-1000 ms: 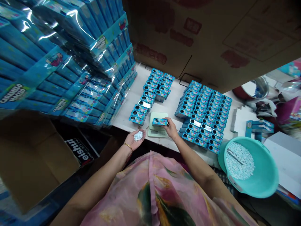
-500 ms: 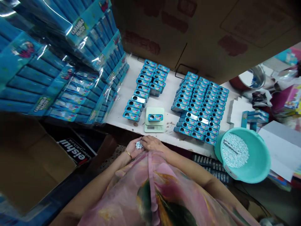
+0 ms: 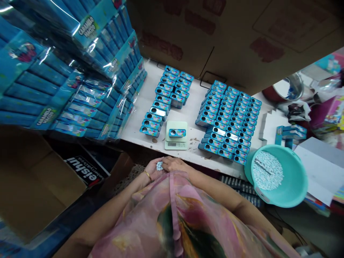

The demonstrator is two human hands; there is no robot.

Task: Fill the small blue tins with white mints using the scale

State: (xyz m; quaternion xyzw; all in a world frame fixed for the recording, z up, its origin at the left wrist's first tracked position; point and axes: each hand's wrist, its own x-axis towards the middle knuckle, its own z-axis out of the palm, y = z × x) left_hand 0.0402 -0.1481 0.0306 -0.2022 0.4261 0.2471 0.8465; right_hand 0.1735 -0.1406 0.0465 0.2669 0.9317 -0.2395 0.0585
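My left hand [image 3: 153,170] is cupped in front of my body, with a small heap of pale blue candies [image 3: 159,166] in its palm. Against the heap rests my right hand [image 3: 173,165], its fingers curled together; whatever is under them is hidden. Just beyond both hands, a pale green digital scale [image 3: 176,145] sits at the table's front edge. One blue candy box [image 3: 177,133] with a round dark opening lies on its pan. The scale's display is too small to read.
Blue boxes [image 3: 149,131] stand in rows left of the scale, with a larger block of boxes [image 3: 212,119] to its right. A turquoise bucket [image 3: 294,179] of candies is at right. Wrapped packs [image 3: 91,104] are stacked left, and a large carton [image 3: 188,43] is behind.
Both hands stay together with the candies in the left palm. The right fingers have shifted slightly over the heap. The view has moved a little; the box remains on the scale.
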